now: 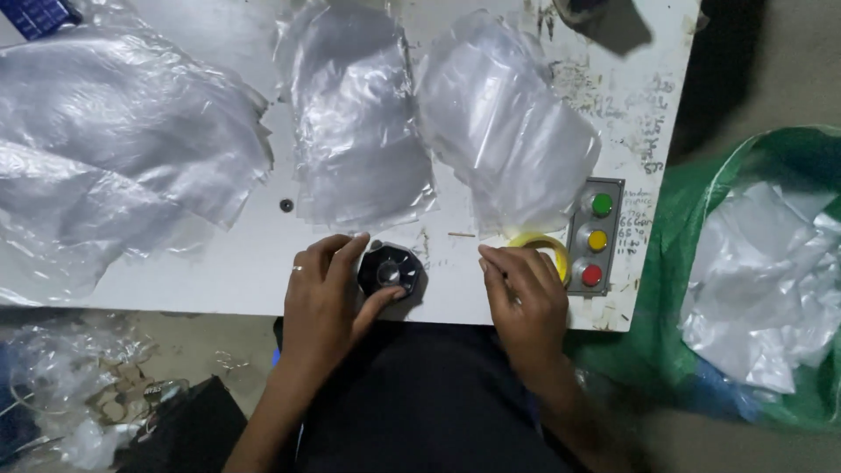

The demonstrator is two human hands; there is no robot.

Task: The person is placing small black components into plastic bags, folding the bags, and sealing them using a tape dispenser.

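At the table's (pixel 219 280) near edge, my left hand (pixel 322 293) pinches the small black knob-like part (pixel 389 271) between thumb and fingers; it looks rigid, light, best held by its faceted rim. My right hand (pixel 526 293) rests flat, empty, beside the yellow tape ring (pixel 536 240).

A scuffed white table (pixel 228 271) stands over a dim, littered floor (pixel 96 385) under even light.

The person's left hand (pixel 322 293) wore a thin band ring (pixel 297 269) on one finger, the right hand (pixel 526 298) wore nothing, both forearms were bare with no sleeves, and dark clothing (pixel 420 403) covered the lap.
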